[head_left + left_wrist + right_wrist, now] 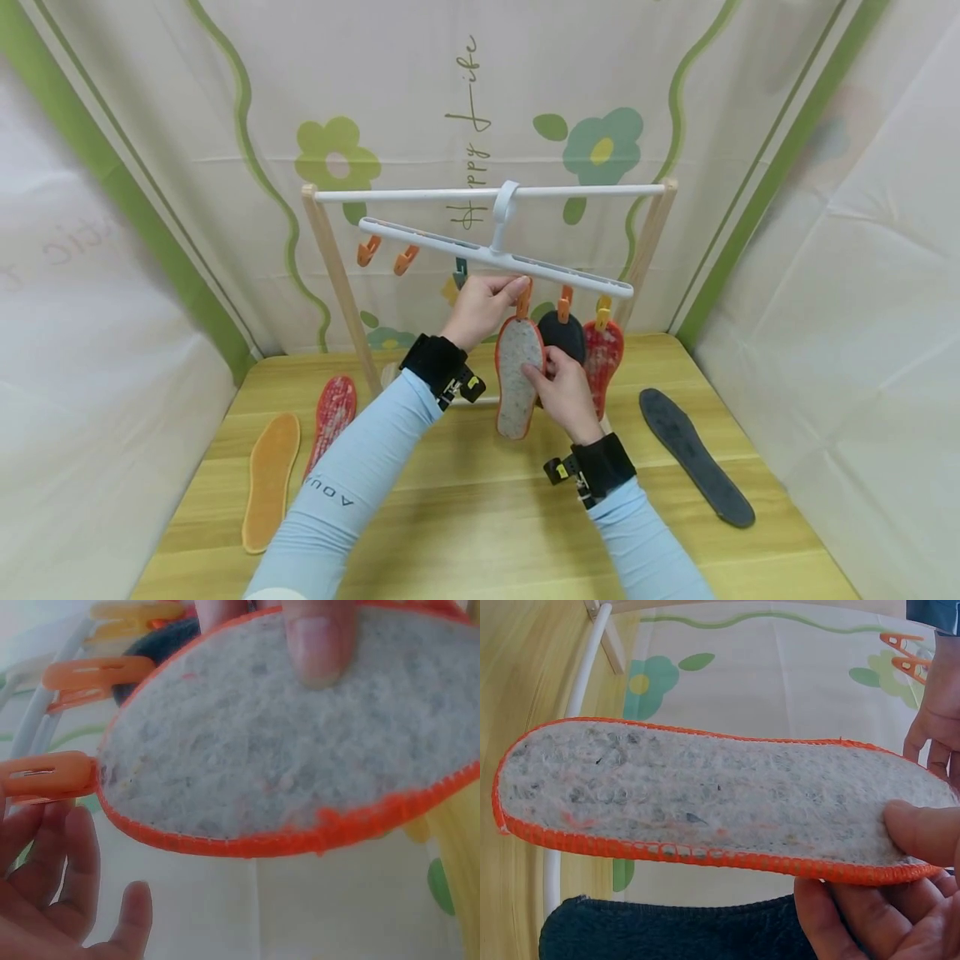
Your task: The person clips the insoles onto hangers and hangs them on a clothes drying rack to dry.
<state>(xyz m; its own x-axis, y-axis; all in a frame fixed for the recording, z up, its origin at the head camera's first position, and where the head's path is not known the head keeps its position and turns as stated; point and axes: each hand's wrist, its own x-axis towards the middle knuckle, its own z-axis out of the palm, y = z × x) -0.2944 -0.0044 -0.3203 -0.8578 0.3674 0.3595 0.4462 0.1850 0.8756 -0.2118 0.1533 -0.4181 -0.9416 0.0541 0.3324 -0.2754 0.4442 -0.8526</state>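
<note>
A grey felt insole (517, 379) with an orange-red stitched edge hangs upright below the hanger. My left hand (477, 310) pinches the orange clip (524, 302) at the insole's top end; in the left wrist view the clip's jaws overlap that edge. With thumb in front and fingers behind, my right hand (567, 390) grips the insole's right edge. Just right of it, a dark insole (564, 335) hangs from another orange clip (565, 305), partly hidden. A red patterned insole (602, 354) hangs from a yellow clip (603, 313) at the end.
The white hanger (435, 242) tilts down to the right, hooked over the rack's white rod (405, 195). Two orange clips (406, 260) and a dark green clip (460, 272) hang on its left half. On the table lie a tan insole (271, 483), a red insole (335, 408) and a dark insole (696, 457).
</note>
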